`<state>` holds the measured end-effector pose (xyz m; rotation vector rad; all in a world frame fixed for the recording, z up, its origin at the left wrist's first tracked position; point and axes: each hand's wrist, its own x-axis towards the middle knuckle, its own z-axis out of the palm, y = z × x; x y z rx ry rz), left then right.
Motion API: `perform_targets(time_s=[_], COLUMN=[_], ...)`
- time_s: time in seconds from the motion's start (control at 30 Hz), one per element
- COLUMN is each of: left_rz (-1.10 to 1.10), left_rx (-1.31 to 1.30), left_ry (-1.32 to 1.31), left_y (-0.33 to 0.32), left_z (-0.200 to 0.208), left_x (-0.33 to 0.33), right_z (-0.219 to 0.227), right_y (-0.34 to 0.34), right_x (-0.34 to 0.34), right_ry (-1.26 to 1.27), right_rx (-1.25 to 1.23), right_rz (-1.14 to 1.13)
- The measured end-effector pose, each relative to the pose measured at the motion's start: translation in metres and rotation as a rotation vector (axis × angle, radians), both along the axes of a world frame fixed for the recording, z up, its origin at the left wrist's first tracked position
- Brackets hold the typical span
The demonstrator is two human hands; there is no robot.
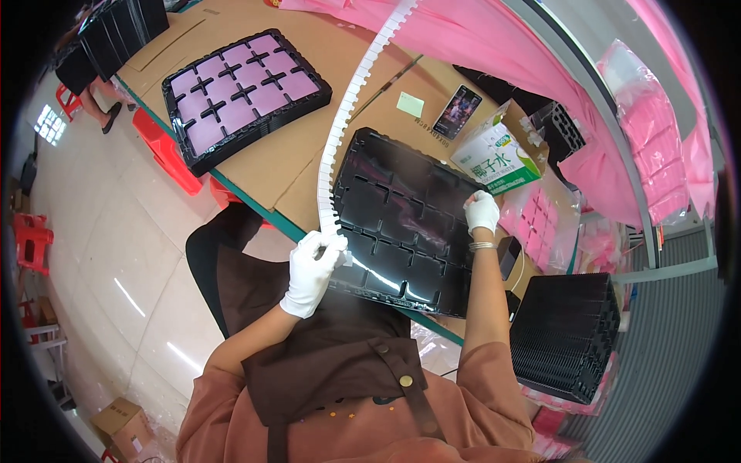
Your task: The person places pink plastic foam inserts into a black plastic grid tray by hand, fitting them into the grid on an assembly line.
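Observation:
My left hand (310, 270), in a white glove, pinches the lower end of a long white notched strip (336, 139). The strip curves up and away past the table's far side. Beneath and beside it lies a glossy black plastic tray (401, 220) with shallow square compartments. At the tray's right edge is my gloved right hand (482, 212), its fingers closed; whatever they may hold is hidden.
A black tray (247, 92) of lilac squares sits far left on the cardboard-covered table (297, 181). Beyond my right hand stand an open carton (502, 154), a phone (458, 110) and bagged pink pieces (538, 224). Stacked black trays (563, 332) rise at right.

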<state>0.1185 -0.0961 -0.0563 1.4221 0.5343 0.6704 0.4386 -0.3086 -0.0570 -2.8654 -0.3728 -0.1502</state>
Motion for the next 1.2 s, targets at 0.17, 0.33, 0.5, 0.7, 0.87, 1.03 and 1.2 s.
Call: perform_targets(time_s=[0.17, 0.33, 0.5, 0.7, 0.87, 1.03, 1.2], left_rz=[0.013, -0.015, -0.011, 0.034, 0.024, 0.009, 0.005], left_rx=[-0.086, 0.014, 0.083, 0.082, 0.042, 0.042, 0.051], left_ry=[-0.011, 0.03, 0.086, 0.011, 0.032, 0.03, 0.056], left_y=[-0.002, 0.0, 0.0, 0.0, -0.001, 0.0, 0.0], left_z=[0.004, -0.004, 0.003, -0.004, -0.001, -0.002, -0.001], left_x=[0.0, -0.002, -0.002, -0.001, -0.001, -0.001, -0.002], right_z=[0.001, 0.003, 0.003, -0.005, -0.006, -0.001, -0.008], right_y=[-0.004, -0.008, 0.002, -0.009, -0.021, -0.015, -0.017], right_x=[0.003, -0.017, -0.006, 0.004, 0.0, 0.001, 0.003], right_ry=[0.096, 0.005, -0.006, 0.05, 0.061, 0.059, 0.034], right_rx=[0.114, 0.121, 0.052, 0.121, 0.2, 0.157, 0.133], right_rz=[-0.02, 0.19, 0.07, 0.11, 0.199, 0.134, 0.132])
